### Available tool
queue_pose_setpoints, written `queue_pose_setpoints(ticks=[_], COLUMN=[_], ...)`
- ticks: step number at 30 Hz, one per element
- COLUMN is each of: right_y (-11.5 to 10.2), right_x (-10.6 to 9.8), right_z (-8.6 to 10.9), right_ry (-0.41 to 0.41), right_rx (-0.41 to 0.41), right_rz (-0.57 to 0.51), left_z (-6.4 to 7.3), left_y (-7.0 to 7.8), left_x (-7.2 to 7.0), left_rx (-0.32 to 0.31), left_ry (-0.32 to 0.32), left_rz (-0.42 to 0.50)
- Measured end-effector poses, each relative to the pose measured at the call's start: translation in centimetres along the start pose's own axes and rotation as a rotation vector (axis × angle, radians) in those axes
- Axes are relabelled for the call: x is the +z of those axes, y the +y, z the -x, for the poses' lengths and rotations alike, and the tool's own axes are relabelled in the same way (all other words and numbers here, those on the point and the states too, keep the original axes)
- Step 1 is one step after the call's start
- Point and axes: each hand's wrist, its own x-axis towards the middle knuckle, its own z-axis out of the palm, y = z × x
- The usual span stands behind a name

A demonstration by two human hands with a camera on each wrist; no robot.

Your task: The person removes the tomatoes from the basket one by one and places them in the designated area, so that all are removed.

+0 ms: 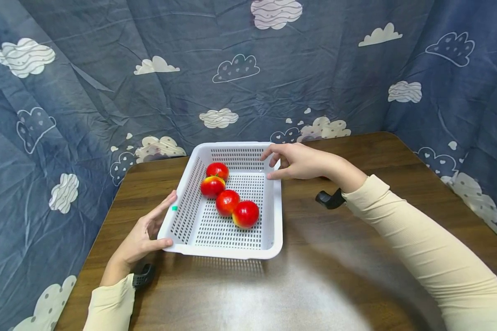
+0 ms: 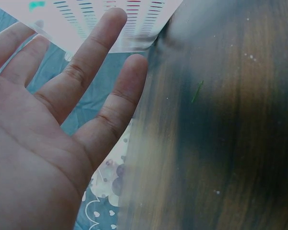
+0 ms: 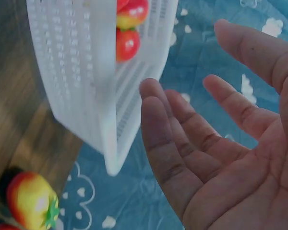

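A white slotted plastic basket holds several round red fruits with yellow patches, grouped along its left and middle part. My left hand is at the basket's left side, its thumb touching the near left corner of the rim. In the left wrist view its fingers are spread and mostly straight beside the slotted wall. Over the far right part of the rim hovers my right hand, palm facing the basket. The right wrist view has nothing between its loosely bent fingers.
Outside the basket, a red-and-yellow fruit with a green calyx sits on the brown wooden table, beside part of another red one. A blue cloud-print curtain hangs behind the table and along its sides.
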Motion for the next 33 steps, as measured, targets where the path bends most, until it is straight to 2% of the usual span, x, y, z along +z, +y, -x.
queue_pose_setpoints(ticks=[12, 23, 27, 33], right_y=[-3.1, -4.8, -5.1, -5.3], right_x=[2.7, 5.2, 5.9, 6.3], right_z=[-1.3, -2.5, -2.8, -3.1], right_ry=[-0.186, -0.354, -0.372, -0.351], right_rx=[0.010, 0.056, 0.045, 0.034], right_rz=[-0.034, 0.046, 0.091, 0.139], left_z=[0.1, 0.0, 0.0, 0.1], left_y=[-0.1, -0.1, 0.1, -0.1], left_x=[-0.1, -0.1, 0.0, -0.1], left_rx=[-0.003, -0.006, -0.003, -0.009], left_ry=[0.001, -0.004, -0.006, 0.000], left_rz=[0.007, 0.009, 0.012, 0.006])
